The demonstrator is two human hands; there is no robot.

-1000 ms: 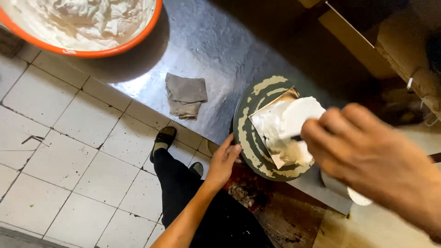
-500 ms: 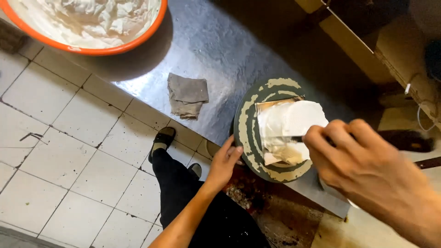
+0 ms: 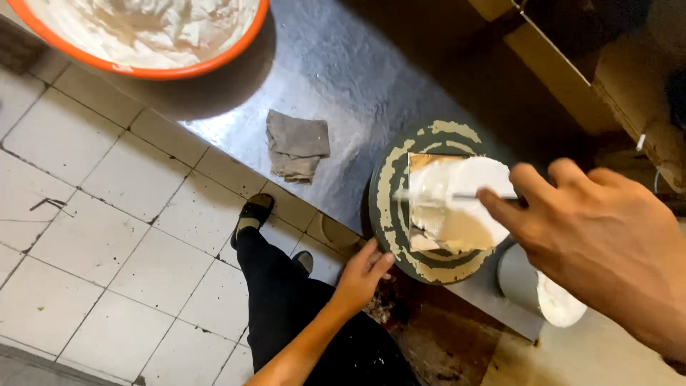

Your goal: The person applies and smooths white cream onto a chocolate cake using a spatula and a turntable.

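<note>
A round dark turntable (image 3: 389, 214), smeared with cream, stands at the edge of a steel worktop (image 3: 343, 78). On it sits a small cake (image 3: 457, 204) covered in white cream on a square board. My right hand (image 3: 593, 229) holds a thin metal spatula (image 3: 450, 195) flat across the cake's top. My left hand (image 3: 361, 279) rests with its fingertips against the turntable's lower rim, holding nothing.
A large orange bowl (image 3: 153, 70) of white cream sits at the worktop's far left. A folded grey cloth (image 3: 294, 146) lies between it and the turntable. A grey cup (image 3: 536, 286) with cream stands right of the turntable. White floor tiles (image 3: 107, 236) and my dark trousers show below.
My right hand has drawn the spatula across the cake's top. My left hand stays at the turntable's rim, and the view has shifted slightly.
</note>
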